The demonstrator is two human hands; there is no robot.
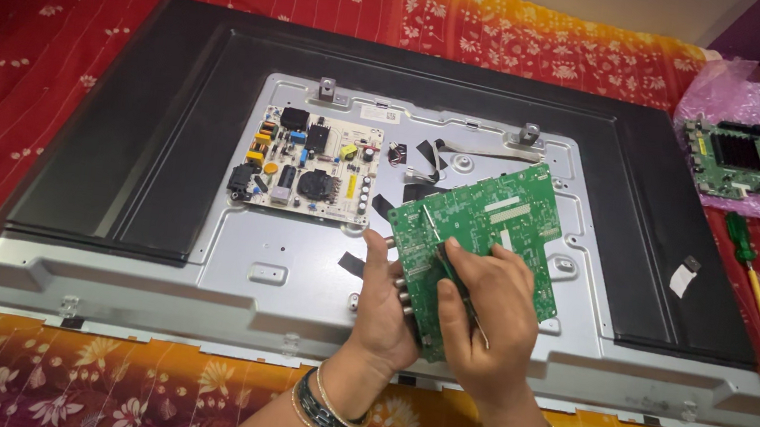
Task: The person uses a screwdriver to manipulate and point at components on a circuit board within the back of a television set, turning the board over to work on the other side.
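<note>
The left hand [385, 314] and right hand [482, 321], both wearing bangles, grasp a flat green circuit board [483, 230] lifted just above the grey metal back of a television [154, 269]. Beyond lies a pale power board [307, 165] studded with components. Far right, another green board [732, 160] rests on crinkled pink plastic [728, 91], near a green-handled screwdriver [754, 275].

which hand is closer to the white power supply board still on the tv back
Left. The left hand grips the lifted green circuit board's left edge, just below and right of the white power supply board. The right hand lies on the green board's face, farther right.
</note>
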